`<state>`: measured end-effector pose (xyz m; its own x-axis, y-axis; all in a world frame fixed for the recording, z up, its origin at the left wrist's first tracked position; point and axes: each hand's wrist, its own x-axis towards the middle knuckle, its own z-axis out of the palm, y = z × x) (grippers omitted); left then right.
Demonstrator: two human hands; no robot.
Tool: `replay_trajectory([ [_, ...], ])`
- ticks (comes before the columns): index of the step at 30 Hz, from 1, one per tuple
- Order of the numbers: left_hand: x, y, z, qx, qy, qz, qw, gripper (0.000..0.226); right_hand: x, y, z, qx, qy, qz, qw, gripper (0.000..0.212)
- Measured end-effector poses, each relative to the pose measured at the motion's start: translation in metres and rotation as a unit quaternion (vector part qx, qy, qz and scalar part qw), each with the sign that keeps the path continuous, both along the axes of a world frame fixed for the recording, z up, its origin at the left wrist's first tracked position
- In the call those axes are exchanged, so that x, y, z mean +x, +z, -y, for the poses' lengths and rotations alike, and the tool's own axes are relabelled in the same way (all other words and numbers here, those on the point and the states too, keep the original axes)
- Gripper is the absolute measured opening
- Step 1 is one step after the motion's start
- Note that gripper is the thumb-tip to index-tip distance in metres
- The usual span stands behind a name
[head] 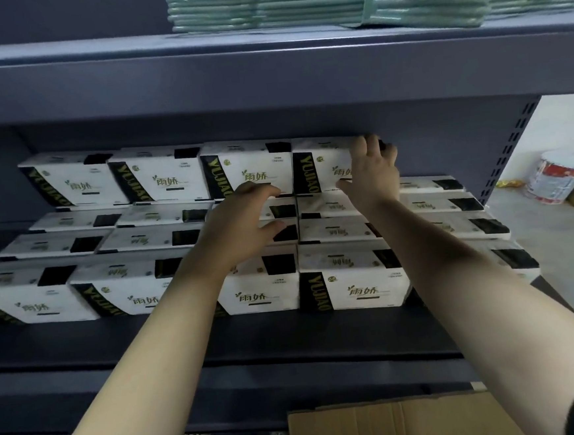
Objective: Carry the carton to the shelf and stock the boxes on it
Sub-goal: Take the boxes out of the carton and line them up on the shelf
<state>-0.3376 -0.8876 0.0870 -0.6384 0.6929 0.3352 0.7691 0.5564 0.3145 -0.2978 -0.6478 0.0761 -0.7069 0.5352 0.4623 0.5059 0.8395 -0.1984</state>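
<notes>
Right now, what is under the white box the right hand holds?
More white-and-black boxes fill the rows below. The held box and right hand hide its exact support.

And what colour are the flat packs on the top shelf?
The packs are pale green; head view.

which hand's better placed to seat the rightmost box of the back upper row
Right hand: it grips that box at its top edge; left hand is open, lower down.

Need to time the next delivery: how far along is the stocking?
Done: the carton sits below the shelf, which carries rows of white boxes. In hand: the right hand grips the top-row end box, left hand open beside it. Left: space right of that box; the carton's contents are hidden.
</notes>
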Motion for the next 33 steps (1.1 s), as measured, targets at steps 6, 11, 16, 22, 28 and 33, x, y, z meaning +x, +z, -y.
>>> replay_trajectory([
  [6,-0.002,-0.003,-0.005,0.001,-0.002,0.0,1.0,0.054,0.001,-0.002,-0.007,0.013,0.019,0.008,1.0,0.05],
  [11,0.007,-0.007,-0.008,0.005,-0.009,0.011,1.0,0.055,0.012,-0.004,-0.007,0.012,0.023,0.026,0.999,0.037],
  [16,0.026,-0.006,-0.005,0.01,-0.01,0.021,1.0,0.054,0.038,-0.008,-0.003,-0.061,0.028,0.053,0.996,0.05],
  [22,0.061,-0.009,-0.007,-0.008,0.0,0.048,0.999,0.054,0.089,-0.014,0.007,-0.094,0.083,-0.003,0.992,0.06],
  [28,0.109,-0.017,0.006,-0.017,0.023,0.029,0.999,0.057,0.146,-0.014,0.03,-0.144,0.157,-0.053,0.976,0.033],
  [33,0.156,-0.031,0.036,-0.023,0.056,0.033,0.998,0.057,0.188,-0.026,0.057,-0.169,0.216,-0.093,0.957,0.033],
])
